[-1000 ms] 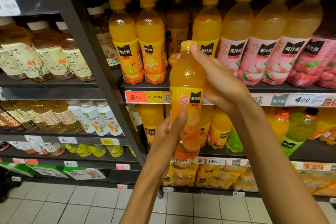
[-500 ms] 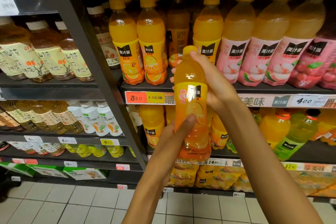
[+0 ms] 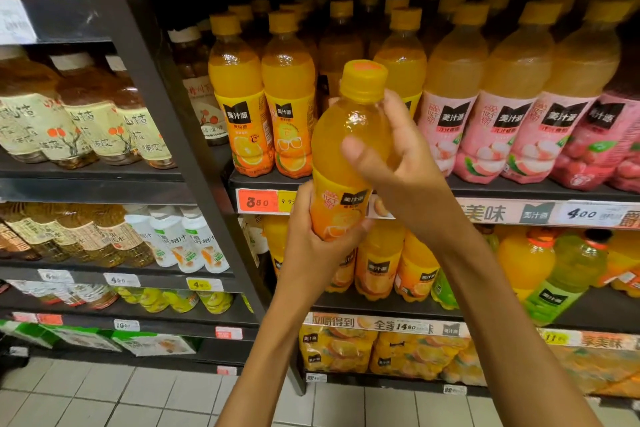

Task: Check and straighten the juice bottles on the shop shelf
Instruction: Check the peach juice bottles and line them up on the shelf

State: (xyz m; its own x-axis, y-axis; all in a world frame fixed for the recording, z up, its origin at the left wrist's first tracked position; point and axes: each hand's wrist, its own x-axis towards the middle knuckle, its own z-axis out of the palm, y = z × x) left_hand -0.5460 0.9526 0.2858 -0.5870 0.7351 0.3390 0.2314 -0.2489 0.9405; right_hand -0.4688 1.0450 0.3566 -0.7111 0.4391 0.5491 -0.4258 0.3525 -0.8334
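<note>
- One orange juice bottle (image 3: 346,163) is held off the shelf, in front of the shelf edge (image 3: 502,191), leaning a little with its yellow cap (image 3: 363,78) up and toward the right.
- On that shelf behind it, the front row shows two orange juice bottles (image 3: 263,114) to the left of the held one and one more partly hidden behind it; further rows behind are too dark to count.
- To the right stand three pale juice bottles with pink labels (image 3: 502,114), then red-labelled bottles (image 3: 609,142) cut off by the frame edge.
- The left hand (image 3: 318,246) grips the bottom of the held bottle, fingers curled round the label, thumb on the front.
- The right hand (image 3: 405,177) grips the shoulder just below the cap: thumb across the front, fingers wrapped behind.
- Two price tags reading 380 (image 3: 258,202) and 400 (image 3: 581,214) sit on the shelf edge.
- The left bay holds tea bottles with cream labels (image 3: 86,125).
</note>
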